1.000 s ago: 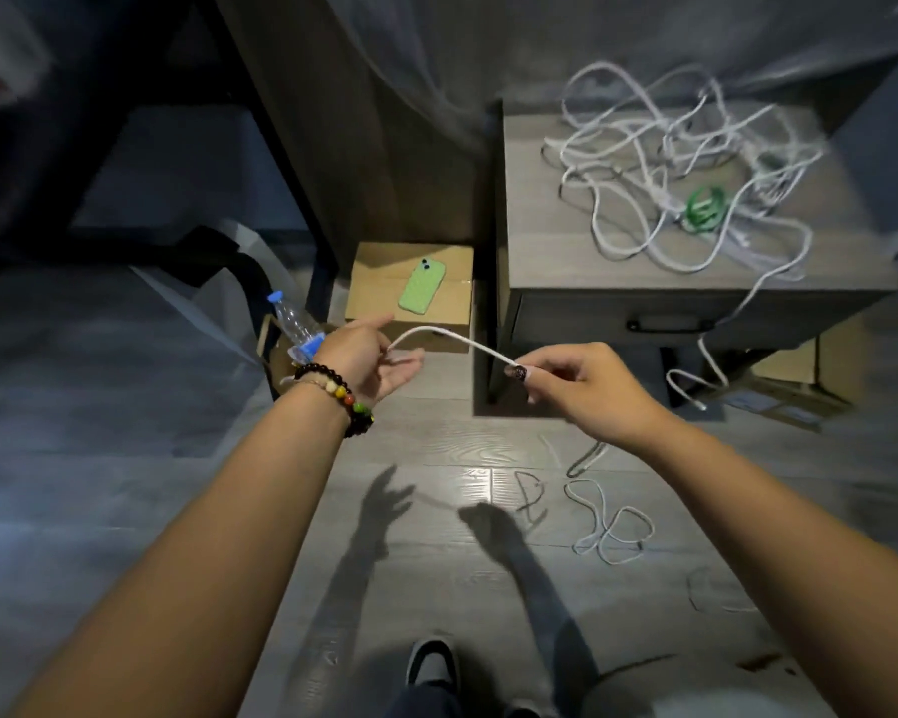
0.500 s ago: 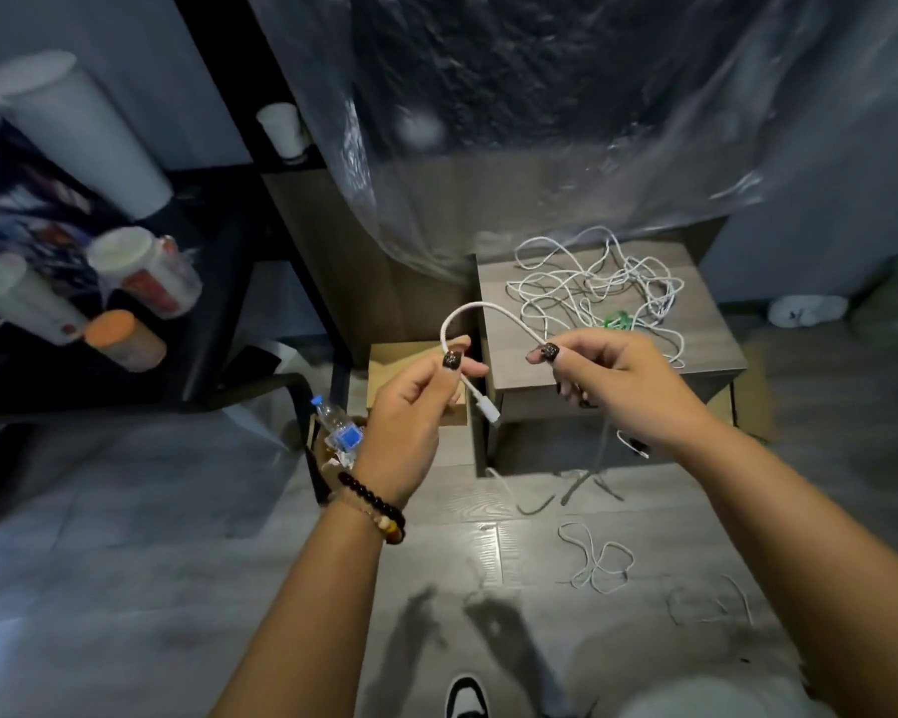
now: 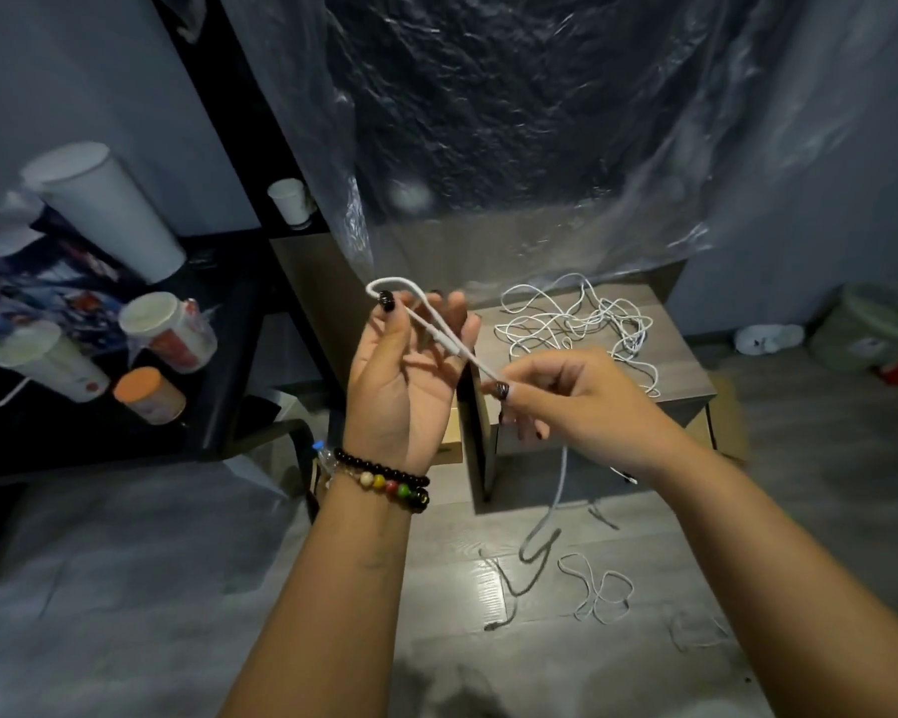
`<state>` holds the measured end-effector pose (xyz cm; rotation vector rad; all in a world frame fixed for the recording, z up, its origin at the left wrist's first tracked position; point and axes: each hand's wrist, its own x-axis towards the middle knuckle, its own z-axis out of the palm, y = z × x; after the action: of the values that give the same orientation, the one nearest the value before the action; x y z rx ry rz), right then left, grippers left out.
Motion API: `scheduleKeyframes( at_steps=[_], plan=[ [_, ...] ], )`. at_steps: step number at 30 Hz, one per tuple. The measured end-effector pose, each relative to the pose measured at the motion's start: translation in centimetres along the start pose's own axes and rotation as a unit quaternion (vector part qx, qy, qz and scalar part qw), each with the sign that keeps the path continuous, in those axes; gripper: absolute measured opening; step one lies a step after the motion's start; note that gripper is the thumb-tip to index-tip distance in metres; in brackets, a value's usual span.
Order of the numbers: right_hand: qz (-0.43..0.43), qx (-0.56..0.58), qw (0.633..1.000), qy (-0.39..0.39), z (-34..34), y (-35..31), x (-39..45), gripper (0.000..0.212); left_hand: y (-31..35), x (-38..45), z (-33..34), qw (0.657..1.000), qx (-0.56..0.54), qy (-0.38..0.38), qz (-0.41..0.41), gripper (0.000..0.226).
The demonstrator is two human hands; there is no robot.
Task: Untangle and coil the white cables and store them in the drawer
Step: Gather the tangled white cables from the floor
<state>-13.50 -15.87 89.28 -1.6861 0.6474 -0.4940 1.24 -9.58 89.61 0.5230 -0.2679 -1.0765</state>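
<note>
2 hands [image 3: 400, 375], 4 cups [image 3: 110, 209], 1 nightstand [image 3: 690, 375].

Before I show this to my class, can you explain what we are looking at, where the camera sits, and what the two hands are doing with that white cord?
There is no machine here. A person wears a camera on the head, so the picture looks forward and down along both arms.

The left hand, with bead bracelets at the wrist, is raised palm-up. One white cable loops over its thumb and crosses the palm. The right hand pinches the same cable lower down; the rest hangs to the floor, where it lies in loose loops.

Behind the hands stands a small wooden nightstand with a tangled pile of white cables on top. To the left, a dark shelf holds cups and jars. Clear plastic sheeting hangs above.
</note>
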Motion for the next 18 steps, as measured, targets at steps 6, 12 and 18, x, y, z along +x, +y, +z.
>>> scheduleKeyframes(
  at_steps=[6,12,18],
  plan=[
    [0.076,0.007,0.997,0.023,-2.9,2.2,-1.4,0.015,1.3,2.9,0.5,0.998,-0.039,0.047,0.007,0.011],
    [0.104,0.11,0.987,0.058,-7.4,3.6,-1.0,0.011,-1.2,4.9,1.7,0.993,0.093,0.072,-0.034,0.024],
    [0.049,0.012,0.996,0.071,-12.2,1.8,1.0,0.014,-5.1,7.0,4.3,0.907,0.417,0.027,-0.046,0.025]
  ],
)
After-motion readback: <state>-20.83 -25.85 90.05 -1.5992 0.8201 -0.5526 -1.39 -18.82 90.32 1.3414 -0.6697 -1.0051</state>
